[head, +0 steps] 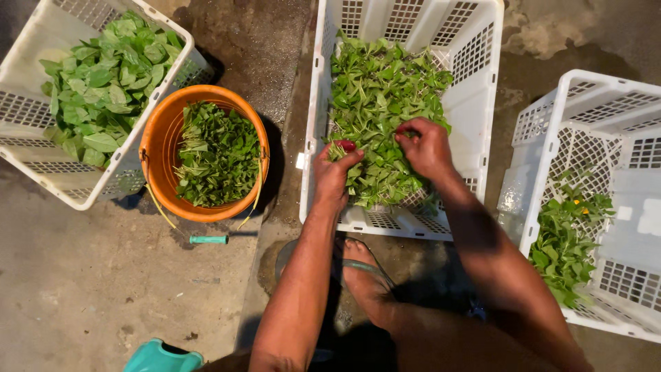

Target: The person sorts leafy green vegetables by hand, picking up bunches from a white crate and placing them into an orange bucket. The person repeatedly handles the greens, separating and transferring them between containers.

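Both hands are down in the middle white crate (482,83), the left hand (335,176) pinching a sprig of leafy greens (375,103), the right hand (425,146) curled over the pile. Left of that crate sits an orange bucket (160,145) of leaves; right of it, another white crate (592,110) with a few.

We look down on a scene lit evenly from above, where the white crates (475,83) glow bright and nearly wash out while the wet concrete floor (89,289) stays dim. We see a dark shadow right of the orange bucket (162,138) and deeper shade under the forearms. Focus is sharp on the leaves (379,96); crate edges bow at the corners.
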